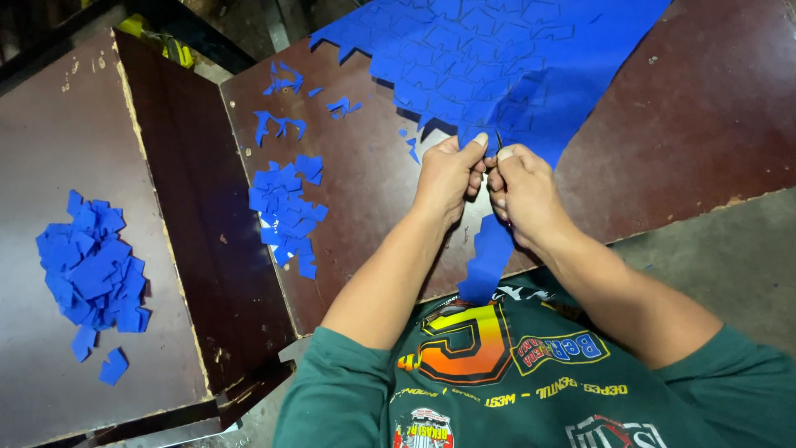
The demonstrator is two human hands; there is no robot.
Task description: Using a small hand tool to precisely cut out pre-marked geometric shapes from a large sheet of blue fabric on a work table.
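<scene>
**Both hands closed on blue sheet at frame centre**

Left hand (448, 172) and right hand (521, 189) side by side at centre, knuckles almost touching, each grip shut on the lower edge of a large blue sheet (506, 58) scored into small shapes. Sheet spread from top centre down across a dark brown desk (696, 116). Narrow blue strip (487, 264) hanging below the hands. Heap of cut blue pieces (286, 211) left of centre; bigger pile (91, 270) at far left on a second board (50, 141).

We see a workshop — worn brown plywood worktables (696, 124), bare concrete floor (730, 265) beside them, blue offcut piles (91, 274) on them.
</scene>
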